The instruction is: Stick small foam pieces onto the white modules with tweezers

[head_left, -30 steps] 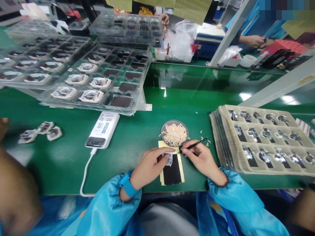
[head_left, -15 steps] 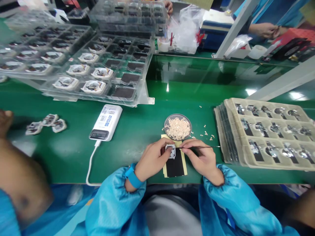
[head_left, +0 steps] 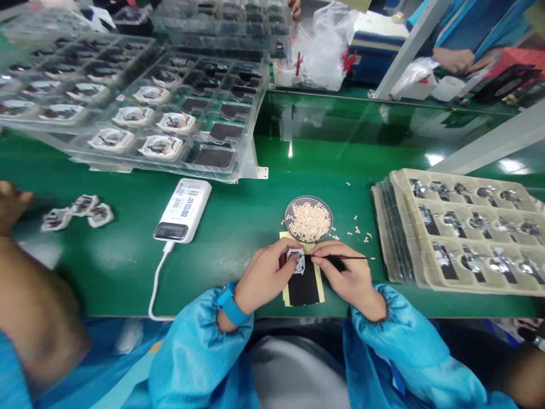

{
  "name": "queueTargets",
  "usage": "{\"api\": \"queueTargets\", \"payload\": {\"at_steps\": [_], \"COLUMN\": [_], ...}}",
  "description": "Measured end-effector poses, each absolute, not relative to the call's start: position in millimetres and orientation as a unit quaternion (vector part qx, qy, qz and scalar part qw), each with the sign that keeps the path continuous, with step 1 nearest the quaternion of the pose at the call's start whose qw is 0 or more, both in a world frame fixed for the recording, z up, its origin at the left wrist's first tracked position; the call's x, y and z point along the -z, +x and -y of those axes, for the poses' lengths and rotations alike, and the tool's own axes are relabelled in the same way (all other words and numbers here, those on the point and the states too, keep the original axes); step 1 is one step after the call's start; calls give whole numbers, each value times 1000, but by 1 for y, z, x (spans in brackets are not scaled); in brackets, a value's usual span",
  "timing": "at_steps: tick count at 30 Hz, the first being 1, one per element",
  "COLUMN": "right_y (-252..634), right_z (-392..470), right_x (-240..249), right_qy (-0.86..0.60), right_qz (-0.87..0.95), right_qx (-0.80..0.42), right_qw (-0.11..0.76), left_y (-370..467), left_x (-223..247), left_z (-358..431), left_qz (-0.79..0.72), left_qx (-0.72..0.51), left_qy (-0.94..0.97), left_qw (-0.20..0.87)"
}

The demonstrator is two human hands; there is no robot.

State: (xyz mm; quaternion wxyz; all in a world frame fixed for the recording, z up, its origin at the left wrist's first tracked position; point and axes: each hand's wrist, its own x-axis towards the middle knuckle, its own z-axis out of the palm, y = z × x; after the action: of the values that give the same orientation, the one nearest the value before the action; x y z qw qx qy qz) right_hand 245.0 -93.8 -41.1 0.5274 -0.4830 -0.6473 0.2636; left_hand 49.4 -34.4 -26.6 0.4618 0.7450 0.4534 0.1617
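Note:
My left hand (head_left: 269,266) is closed, thumb and fingers gripping a small white watch case (head_left: 297,262) by its left side, with its open inside facing up. My right hand (head_left: 347,272) pinches a slim black stick-like tool (head_left: 349,258) with a light tip pointing right. Its other end meets the right side of the case; the exact contact is too small to make out. Beneath the case lies a black pad (head_left: 303,288) on yellow paper. Just beyond my fingers stands a round grey dish (head_left: 330,218) heaped with tiny beige pieces (head_left: 309,221).
A white power bank (head_left: 183,210) with a cable lies to the left. Farther left are several white cases (head_left: 84,204) near a co-worker's hand (head_left: 12,204). Clear trays (head_left: 215,157) stand at back left, stacked beige trays (head_left: 468,227) at right. Loose beige pieces (head_left: 356,230) dot the table.
The black tool has turned slightly in my right hand, its outer tip now lower and a little farther left. My left hand keeps its hold on the case.

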Motion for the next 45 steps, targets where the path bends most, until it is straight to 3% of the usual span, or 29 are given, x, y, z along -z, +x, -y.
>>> {"api": "queueTargets", "payload": {"at_steps": [13, 29, 38, 45], "right_y": [249, 250, 237, 223], "right_z": [103, 103, 110, 108], "right_x": [36, 34, 34, 48], "right_qy": [-425, -410, -427, -519], "right_qz": [674, 718, 612, 350], "right_qx": [-313, -277, -240, -329], "right_qw": [517, 490, 621, 707], "left_y": [46, 47, 47, 50], "left_x": [32, 34, 24, 22], "left_z": [35, 37, 37, 46], "left_qz": [-443, -439, -355, -397], "left_qx": [-181, -214, -283, -268], "left_qy": [722, 687, 492, 479], "left_qw": [500, 538, 743, 735]}}
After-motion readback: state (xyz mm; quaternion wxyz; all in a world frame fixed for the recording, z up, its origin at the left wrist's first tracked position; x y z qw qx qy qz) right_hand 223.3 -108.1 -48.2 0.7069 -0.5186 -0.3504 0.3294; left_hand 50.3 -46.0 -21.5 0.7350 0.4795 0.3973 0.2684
